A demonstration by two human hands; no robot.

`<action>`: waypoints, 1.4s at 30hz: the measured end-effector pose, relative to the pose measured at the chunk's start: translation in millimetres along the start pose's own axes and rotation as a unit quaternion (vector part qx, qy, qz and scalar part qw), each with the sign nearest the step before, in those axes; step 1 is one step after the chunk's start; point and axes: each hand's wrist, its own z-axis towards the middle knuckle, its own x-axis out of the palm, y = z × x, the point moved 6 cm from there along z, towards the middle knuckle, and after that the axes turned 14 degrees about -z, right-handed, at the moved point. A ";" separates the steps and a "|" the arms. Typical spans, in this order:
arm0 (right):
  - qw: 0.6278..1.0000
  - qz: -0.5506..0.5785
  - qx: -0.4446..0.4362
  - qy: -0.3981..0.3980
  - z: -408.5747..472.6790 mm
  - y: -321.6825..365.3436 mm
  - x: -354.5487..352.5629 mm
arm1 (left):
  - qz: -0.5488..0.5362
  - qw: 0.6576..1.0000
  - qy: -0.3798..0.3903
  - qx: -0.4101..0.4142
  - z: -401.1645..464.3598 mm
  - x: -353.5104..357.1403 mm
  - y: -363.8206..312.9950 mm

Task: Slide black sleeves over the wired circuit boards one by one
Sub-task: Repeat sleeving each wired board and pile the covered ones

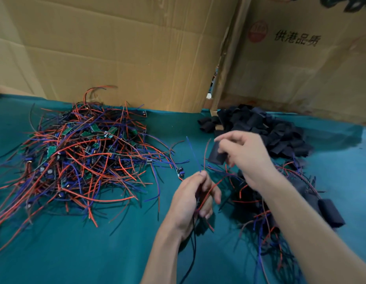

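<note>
Above the green bench (pixel 75 253), the right hand (pixel 247 154) pinches a black sleeve (pixel 216 153) while the left hand (pixel 190 203) grips one wired board's leads (pixel 204 160) — fingers curled round them. The board is hidden in the fist; next, likely, threading those wires into the sleeve's mouth — alignment first.

Two bare forearms are reaching into view from the lower edge, with no sleeve showing on either one up to the frame's border. The left hand (pixel 190 199) and right hand (pixel 245 158) are wearing no gloves, rings, watch or wristband. Fingernails are showing short and unpainted. Motion is blurring the right hand's fingers.
</note>
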 end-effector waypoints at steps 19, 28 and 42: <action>0.993 0.054 0.020 -0.104 29.8 -6.0 -18.6 | 0.128 0.992 -0.006 0.001 0.5 -1.1 0.5; 0.976 0.178 0.080 -0.091 26.1 -11.7 12.4 | 0.150 0.989 0.004 -0.003 1.5 0.0 2.9; 0.994 0.066 0.052 -0.074 35.8 -9.8 -3.0 | 0.157 0.987 0.020 -0.005 0.5 1.0 5.6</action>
